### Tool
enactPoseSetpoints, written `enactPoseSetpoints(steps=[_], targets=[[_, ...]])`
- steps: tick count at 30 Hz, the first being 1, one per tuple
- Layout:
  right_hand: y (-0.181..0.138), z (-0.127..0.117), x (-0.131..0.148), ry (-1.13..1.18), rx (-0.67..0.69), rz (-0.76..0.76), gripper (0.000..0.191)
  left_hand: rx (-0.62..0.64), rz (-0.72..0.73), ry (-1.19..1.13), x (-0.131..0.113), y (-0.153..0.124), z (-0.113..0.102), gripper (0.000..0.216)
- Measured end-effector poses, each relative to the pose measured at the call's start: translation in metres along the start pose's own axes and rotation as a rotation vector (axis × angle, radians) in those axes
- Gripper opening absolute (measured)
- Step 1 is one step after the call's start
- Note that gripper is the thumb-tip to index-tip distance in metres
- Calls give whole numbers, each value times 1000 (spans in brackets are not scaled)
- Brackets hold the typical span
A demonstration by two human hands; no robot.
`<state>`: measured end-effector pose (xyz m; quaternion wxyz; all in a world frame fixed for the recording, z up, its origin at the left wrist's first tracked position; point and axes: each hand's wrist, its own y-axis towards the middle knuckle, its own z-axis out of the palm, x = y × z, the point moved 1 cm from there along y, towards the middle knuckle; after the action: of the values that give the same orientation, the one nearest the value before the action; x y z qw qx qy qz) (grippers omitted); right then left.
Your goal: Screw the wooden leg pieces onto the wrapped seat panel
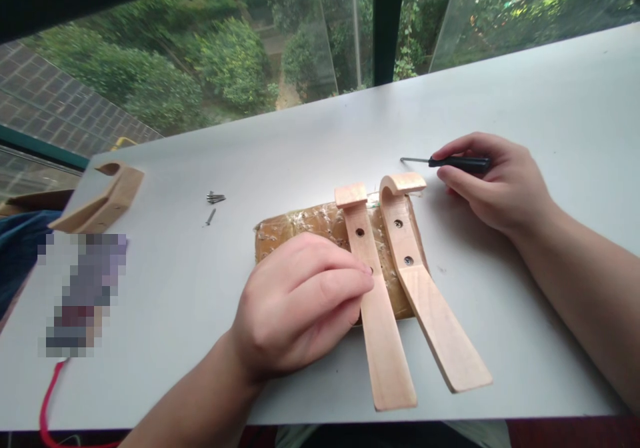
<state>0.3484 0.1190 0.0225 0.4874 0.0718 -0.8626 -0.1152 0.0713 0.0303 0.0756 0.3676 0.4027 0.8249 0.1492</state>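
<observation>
Wooden hooks [393, 341], head view: two side by side atop taped block [285, 227] on table [160, 288]. Right hook [445, 341] seems done, screws [409, 261] in both holes; left hook [393, 368]: upper hole [360, 233] looks bare, prob. left to do. L hand [300, 305] pinched at lower hole [371, 271], can't tell if gripping; R hand [495, 181] grasps screwdriver [465, 164]. Loose screws [216, 198] off L.

You are showing a bare left hand [303, 305] and right hand [500, 185], bare forearms [585, 268] also, and are wearing greyish-green cloth [489, 437].
</observation>
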Motion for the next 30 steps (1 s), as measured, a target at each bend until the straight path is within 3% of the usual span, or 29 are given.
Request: enactPoseSetpoints(steps=[15, 30], targets=[[1, 0, -1, 38, 10, -7, 20, 16, -27, 35, 1, -2, 3, 34], [0, -1, 0, 20, 22, 7, 20, -129, -106, 47, 0, -5, 2, 35]])
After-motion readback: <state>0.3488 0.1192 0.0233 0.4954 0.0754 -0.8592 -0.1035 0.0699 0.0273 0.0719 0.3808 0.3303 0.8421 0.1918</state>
